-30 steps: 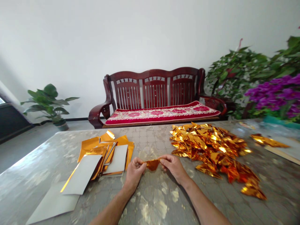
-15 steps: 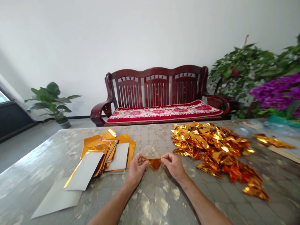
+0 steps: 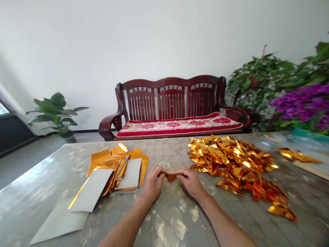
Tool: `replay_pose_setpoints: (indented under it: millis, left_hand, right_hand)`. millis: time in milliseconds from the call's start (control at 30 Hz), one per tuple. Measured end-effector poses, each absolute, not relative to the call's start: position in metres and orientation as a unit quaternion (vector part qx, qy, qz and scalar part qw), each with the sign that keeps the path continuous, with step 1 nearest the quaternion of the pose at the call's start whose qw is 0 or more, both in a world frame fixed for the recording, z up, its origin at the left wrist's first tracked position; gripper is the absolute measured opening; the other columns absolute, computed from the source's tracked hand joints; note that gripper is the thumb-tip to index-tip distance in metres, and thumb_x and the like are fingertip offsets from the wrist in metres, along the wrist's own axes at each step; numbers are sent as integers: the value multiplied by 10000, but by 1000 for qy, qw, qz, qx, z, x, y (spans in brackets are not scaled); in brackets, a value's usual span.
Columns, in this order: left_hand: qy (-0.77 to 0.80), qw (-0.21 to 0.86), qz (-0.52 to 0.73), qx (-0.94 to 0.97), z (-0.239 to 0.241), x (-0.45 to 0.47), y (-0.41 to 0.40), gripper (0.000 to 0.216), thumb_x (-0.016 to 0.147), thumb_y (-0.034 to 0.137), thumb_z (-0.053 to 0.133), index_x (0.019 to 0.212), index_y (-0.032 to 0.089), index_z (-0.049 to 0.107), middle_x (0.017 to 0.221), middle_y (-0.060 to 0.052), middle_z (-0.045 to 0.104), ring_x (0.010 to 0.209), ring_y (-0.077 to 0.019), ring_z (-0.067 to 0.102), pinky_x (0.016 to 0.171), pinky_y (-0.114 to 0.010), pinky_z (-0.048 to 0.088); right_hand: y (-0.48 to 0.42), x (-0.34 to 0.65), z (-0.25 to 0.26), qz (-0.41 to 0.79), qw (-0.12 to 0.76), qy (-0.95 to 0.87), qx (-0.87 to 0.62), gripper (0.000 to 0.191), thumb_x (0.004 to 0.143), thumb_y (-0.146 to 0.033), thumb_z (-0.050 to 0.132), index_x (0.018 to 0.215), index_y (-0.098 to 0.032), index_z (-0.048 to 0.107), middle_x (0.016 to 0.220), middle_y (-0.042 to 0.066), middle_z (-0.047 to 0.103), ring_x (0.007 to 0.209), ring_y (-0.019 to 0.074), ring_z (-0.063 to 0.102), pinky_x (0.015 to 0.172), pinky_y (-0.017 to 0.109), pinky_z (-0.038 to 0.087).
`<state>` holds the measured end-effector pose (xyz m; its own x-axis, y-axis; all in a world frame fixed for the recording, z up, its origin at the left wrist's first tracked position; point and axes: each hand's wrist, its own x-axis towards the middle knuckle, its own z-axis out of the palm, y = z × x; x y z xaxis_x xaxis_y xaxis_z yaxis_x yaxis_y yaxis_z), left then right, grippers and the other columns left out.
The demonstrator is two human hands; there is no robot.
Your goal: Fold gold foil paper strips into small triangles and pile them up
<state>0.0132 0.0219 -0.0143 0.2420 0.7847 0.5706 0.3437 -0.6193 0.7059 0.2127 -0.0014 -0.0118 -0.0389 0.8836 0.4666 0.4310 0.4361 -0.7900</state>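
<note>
head view, from your left: a green leafy potted plant stands on the floor past the grey, floral-patterned table. at the table's near left, a flat pale grey sheet lies partly under a loose pile of rectangular gold foil paper sheets, some turned pale side up. your left hand is to the right of that pile, thumb and fingers pinched on the left end of a small, folded gold foil piece. that piece is between your hands over the middle of the table; its exact folds are hard to make out, being small and partly covered by your fingers. your right hand pinches its right end. just beyond, to the right, spreads a heap of shiny, pointed gold foil shapes, with a long gold foil shape apart at far right.
</note>
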Motion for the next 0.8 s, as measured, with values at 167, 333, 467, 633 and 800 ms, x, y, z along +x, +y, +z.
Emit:
replay_pose_setpoints:
  millis: [167,333,467,633,800]
  left_hand:
    - [376,197,452,785,-13,12,21,110,906,145,516,885,204,608,867,-12,584,842,-151,567,765,-256,426]
    - [352,212,446,795,-13,10,24,120,901,126,506,872,196,600,851,-16,566,803,-147,547,723,-248,432]
    - [330,227,435,806,-12,5,28,115,890,116,517,866,194,599,859,-23,570,818,-154,547,737,-260,440]
    - [308,251,394,829,-11,1,29,129,873,115,527,923,203,606,925,-38,567,867,-163,553,771,-273,455]
    - [306,252,386,833,-12,1,30,138,850,92,528,875,204,606,899,-27,561,863,-159,550,773,-263,451]
  right_hand:
    - [-3,214,-13,181,513,-688,-481,177,827,-174,571,828,-227,741,752,20,673,746,171,638,705,261,476]
    - [-1,215,-15,166,512,-694,-478,201,856,-185,552,831,-229,747,707,13,628,705,161,618,664,248,466]
    - [1,215,-17,177,502,-698,-479,210,842,-150,544,826,-225,739,718,8,621,712,154,614,664,240,458]
    - [0,214,-15,186,492,-704,-477,240,825,-91,508,779,-224,703,742,3,623,742,151,616,701,243,455]
    - [-5,213,-12,174,475,-717,-480,248,814,-64,490,774,-226,673,754,1,616,743,151,611,703,246,453]
